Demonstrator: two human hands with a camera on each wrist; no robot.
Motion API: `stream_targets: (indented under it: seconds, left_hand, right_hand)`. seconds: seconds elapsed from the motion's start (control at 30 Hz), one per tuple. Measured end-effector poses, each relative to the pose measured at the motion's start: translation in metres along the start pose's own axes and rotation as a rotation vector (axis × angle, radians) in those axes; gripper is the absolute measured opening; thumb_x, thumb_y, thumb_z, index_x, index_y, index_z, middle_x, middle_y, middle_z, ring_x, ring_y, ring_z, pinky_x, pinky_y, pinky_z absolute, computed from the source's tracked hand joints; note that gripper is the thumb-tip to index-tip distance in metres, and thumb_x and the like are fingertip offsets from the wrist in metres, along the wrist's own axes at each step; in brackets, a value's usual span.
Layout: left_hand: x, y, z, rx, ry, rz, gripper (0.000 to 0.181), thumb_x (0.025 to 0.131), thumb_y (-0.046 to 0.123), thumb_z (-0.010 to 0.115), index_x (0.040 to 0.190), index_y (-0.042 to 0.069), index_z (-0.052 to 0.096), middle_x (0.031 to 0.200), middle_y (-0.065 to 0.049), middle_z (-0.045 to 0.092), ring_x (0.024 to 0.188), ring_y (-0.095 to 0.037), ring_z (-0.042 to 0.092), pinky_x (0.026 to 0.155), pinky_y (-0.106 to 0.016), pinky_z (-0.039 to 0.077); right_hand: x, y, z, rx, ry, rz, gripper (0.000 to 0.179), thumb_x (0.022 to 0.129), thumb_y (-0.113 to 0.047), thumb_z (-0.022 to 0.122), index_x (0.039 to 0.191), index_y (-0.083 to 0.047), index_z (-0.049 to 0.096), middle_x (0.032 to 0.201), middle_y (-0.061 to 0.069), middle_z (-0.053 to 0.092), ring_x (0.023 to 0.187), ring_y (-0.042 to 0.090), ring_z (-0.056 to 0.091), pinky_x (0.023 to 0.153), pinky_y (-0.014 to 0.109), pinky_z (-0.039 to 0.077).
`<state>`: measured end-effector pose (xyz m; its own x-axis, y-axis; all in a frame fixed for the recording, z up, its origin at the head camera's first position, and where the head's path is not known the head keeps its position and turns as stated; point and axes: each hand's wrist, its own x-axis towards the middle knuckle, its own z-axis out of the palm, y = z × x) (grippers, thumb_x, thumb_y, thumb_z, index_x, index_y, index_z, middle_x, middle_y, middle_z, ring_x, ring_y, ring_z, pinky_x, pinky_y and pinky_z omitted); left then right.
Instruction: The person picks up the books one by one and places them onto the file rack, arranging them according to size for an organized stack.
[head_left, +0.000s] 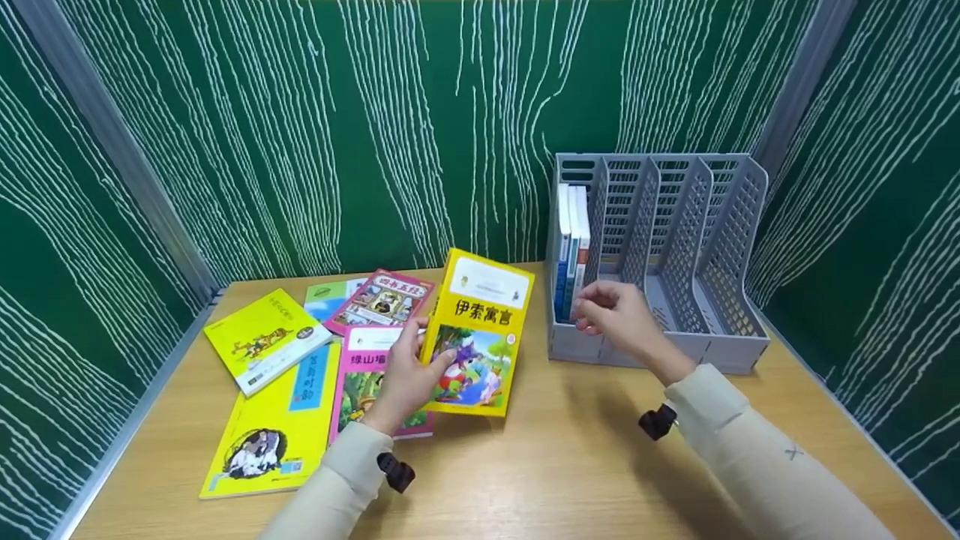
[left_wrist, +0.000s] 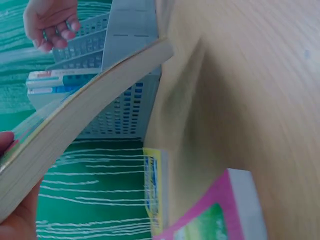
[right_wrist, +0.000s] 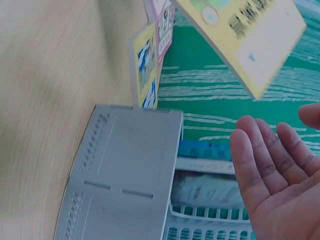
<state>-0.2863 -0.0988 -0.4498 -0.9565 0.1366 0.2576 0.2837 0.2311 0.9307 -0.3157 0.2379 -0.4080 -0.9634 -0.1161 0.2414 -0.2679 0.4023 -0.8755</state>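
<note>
A thick yellow book [head_left: 484, 300] with a cartoon picture on its cover is gripped at its left edge by my left hand [head_left: 409, 379], thumb across the front. The book is raised and tilted above the table; the left wrist view shows its page edge [left_wrist: 85, 110]. My right hand [head_left: 619, 319] is in front of the left compartment of a grey file rack [head_left: 652, 356]. In the right wrist view its fingers [right_wrist: 260, 165] are loosely bent and hold nothing. Upright books [head_left: 574, 247] with white and blue spines stand in that compartment.
Left of the held book lie a pink book [head_left: 352, 405], a red book [head_left: 384, 300], a thick yellow book [head_left: 266, 330] and a large yellow book [head_left: 255, 420], partly overlapping. Green walls [head_left: 375, 150] with white lines enclose the wooden table [head_left: 540, 480].
</note>
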Motion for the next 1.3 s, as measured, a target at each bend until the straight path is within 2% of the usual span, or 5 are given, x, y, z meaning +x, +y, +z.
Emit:
stream_targets:
  seconds: [0.3, 0.6, 0.9, 1.13, 1.3]
  left_hand:
    - [-0.006, 0.016, 0.012, 0.126, 0.072, 0.341, 0.038, 0.103, 0.003, 0.071, 0.135, 0.003, 0.051, 0.136, -0.022, 0.073, 0.112, -0.035, 0.079, 0.088, -0.045, 0.068]
    - [-0.009, 0.020, 0.029, 0.324, 0.080, 0.494, 0.038, 0.103, 0.003, 0.071, 0.135, 0.005, 0.051, 0.142, -0.021, 0.070, 0.126, -0.038, 0.074, 0.094, -0.049, 0.066]
    - [-0.012, 0.020, 0.041, 0.505, 0.076, 0.696, 0.045, 0.097, -0.005, 0.075, 0.136, 0.000, 0.053, 0.124, -0.025, 0.078, 0.106, -0.037, 0.081, 0.088, -0.043, 0.068]
    - [-0.013, 0.017, 0.047, 0.650, 0.085, 0.828, 0.051, 0.094, -0.004, 0.080, 0.138, -0.004, 0.056, 0.116, -0.022, 0.081, 0.077, -0.026, 0.082, 0.070, -0.027, 0.067]
    - [-0.013, 0.016, 0.049, 0.756, 0.112, 0.906, 0.049, 0.093, -0.001, 0.082, 0.136, -0.004, 0.059, 0.099, -0.016, 0.082, 0.059, -0.017, 0.072, 0.059, -0.019, 0.060]
  right_hand:
    - [-0.016, -0.014, 0.013, 0.091, -0.064, -0.057, 0.028, 0.106, -0.008, 0.068, 0.129, 0.009, 0.068, 0.125, 0.031, 0.073, 0.101, 0.021, 0.080, 0.087, 0.025, 0.066]
    - [-0.028, -0.022, 0.029, 0.192, -0.053, -0.022, 0.043, 0.103, -0.008, 0.074, 0.142, 0.007, 0.063, 0.134, 0.028, 0.072, 0.106, 0.011, 0.077, 0.092, 0.023, 0.064]
    - [-0.038, -0.033, 0.043, 0.348, -0.103, 0.036, 0.072, 0.103, -0.008, 0.073, 0.163, 0.009, 0.037, 0.155, 0.032, 0.057, 0.125, 0.022, 0.075, 0.099, 0.028, 0.063]
    - [-0.043, -0.040, 0.047, 0.421, -0.114, 0.059, 0.072, 0.103, -0.008, 0.070, 0.165, 0.003, 0.035, 0.159, 0.028, 0.056, 0.134, 0.032, 0.070, 0.102, 0.031, 0.062]
    - [-0.047, -0.042, 0.048, 0.481, -0.112, 0.046, 0.070, 0.102, -0.004, 0.070, 0.164, 0.004, 0.038, 0.156, 0.030, 0.057, 0.127, 0.024, 0.075, 0.103, 0.034, 0.063]
